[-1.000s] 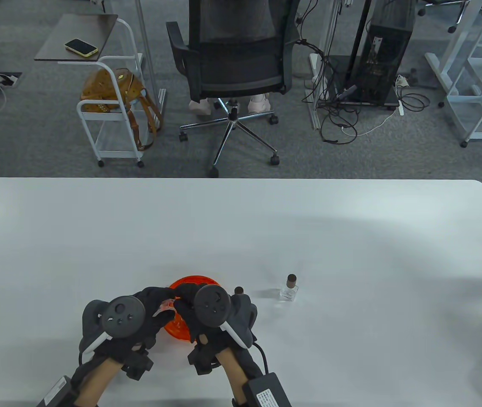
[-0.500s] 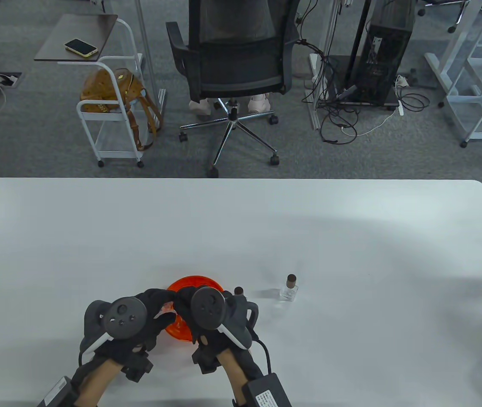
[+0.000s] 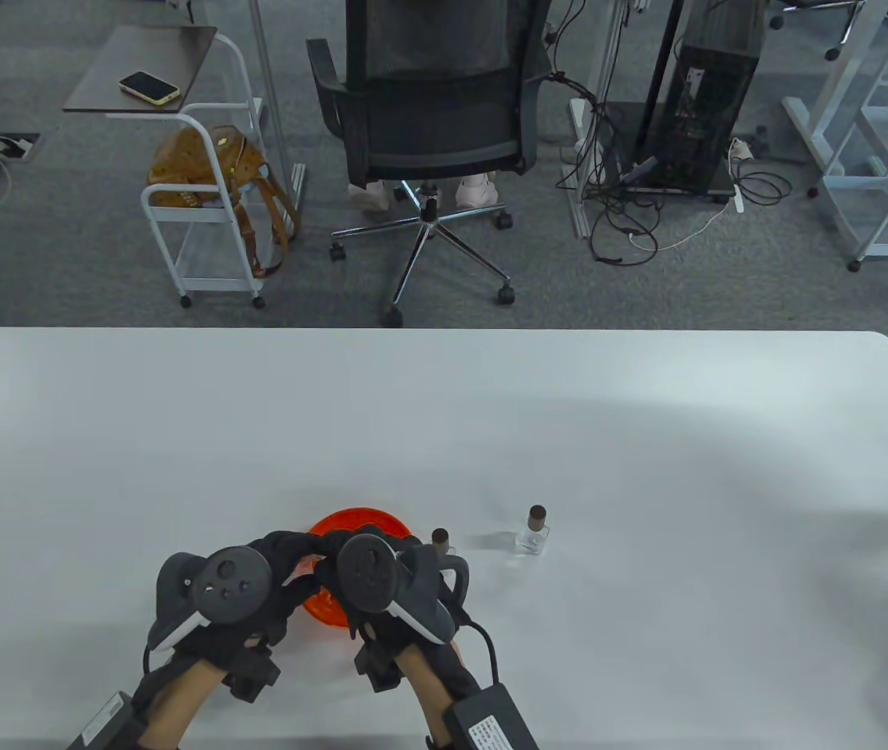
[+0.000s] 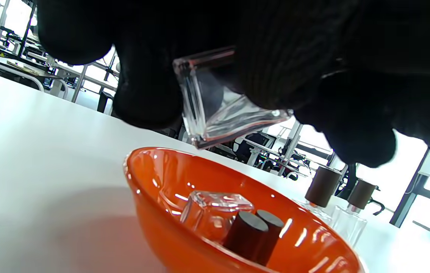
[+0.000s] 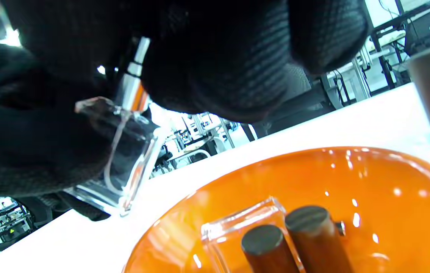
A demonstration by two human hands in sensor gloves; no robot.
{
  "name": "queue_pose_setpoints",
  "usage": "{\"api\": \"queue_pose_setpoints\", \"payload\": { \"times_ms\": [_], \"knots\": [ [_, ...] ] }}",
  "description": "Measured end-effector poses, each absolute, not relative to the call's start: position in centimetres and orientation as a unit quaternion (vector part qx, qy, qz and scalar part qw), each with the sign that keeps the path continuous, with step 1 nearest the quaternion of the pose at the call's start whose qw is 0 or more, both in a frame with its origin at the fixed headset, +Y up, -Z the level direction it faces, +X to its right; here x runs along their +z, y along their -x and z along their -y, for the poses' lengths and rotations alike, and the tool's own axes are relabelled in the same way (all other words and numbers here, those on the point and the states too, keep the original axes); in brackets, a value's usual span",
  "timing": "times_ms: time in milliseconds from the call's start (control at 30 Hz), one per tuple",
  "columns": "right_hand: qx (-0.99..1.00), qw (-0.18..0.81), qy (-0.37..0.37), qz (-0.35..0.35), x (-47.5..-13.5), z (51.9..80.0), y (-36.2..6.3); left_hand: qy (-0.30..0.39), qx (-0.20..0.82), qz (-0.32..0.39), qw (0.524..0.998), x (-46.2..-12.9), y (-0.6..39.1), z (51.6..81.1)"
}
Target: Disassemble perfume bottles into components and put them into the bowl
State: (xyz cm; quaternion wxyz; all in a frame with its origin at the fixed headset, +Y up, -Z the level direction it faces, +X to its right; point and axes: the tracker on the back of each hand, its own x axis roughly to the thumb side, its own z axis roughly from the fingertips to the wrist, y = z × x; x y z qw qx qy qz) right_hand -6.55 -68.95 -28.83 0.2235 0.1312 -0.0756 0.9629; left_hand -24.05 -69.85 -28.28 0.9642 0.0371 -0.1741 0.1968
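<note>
My left hand (image 3: 281, 556) holds a clear square glass bottle (image 4: 218, 110) just above the orange bowl (image 3: 358, 519). Fingers of my right hand (image 3: 338, 543) pinch the bottle's silver spray pump (image 5: 133, 81), whose thin tube runs down into the glass. In the bowl (image 5: 370, 178) lie a clear glass bottle body (image 5: 237, 227) and two brown caps (image 5: 305, 231). A capped bottle (image 3: 441, 539) stands just behind my right hand, and another capped bottle (image 3: 534, 533) stands further right.
The white table (image 3: 647, 437) stretches far behind and to the right of the bowl. Beyond its far edge stand an office chair (image 3: 428, 101) and a small cart (image 3: 209, 203).
My right hand has turned and shifted a little to the left over the bowl, uncovering more of the nearer capped bottle. The left hand has hardly moved.
</note>
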Motion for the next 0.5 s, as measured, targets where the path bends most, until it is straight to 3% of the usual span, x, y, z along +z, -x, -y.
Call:
{"api": "queue_pose_setpoints", "payload": {
  "times_ms": [500],
  "knots": [
    [0.96, 0.233, -0.134, 0.075, -28.82, 68.98, 6.27, -0.041, 0.202, 0.175, 0.963, -28.38, 24.19, 69.63]
  ]
}}
